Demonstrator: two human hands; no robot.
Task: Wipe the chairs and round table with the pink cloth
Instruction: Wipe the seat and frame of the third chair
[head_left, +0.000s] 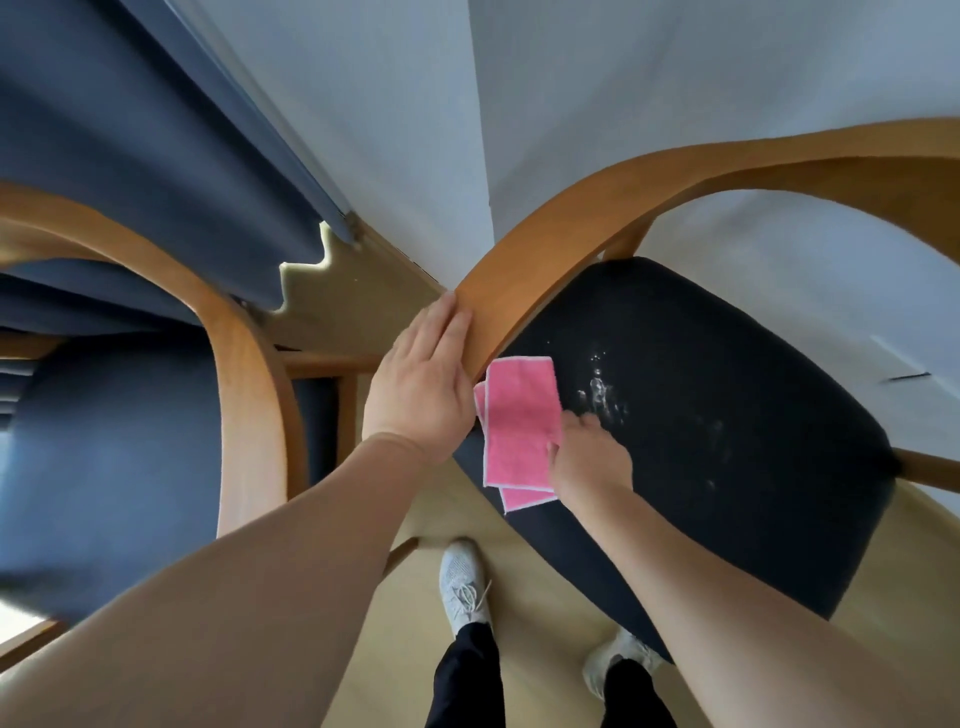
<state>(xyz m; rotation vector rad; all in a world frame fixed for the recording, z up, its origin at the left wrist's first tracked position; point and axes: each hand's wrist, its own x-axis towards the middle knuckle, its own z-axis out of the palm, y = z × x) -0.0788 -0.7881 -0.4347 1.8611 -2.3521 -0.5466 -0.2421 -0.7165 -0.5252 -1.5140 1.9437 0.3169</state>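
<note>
Clearly two chairs show: a dark-seated chair (717, 441) at 3 o'clock and a blue-seated chair (130, 447) at 9 o'clock. One pink cloth (519, 415), folded, lies on the dark seat's near edge, beside white specks (600, 389). The left hand (421, 384) rests flat, fingers straight, on that chair's wooden armrest (524, 265), the cloth at its 4 o'clock. The right hand (589, 452) grips the cloth's edge, the cloth at its 9 o'clock.
</note>
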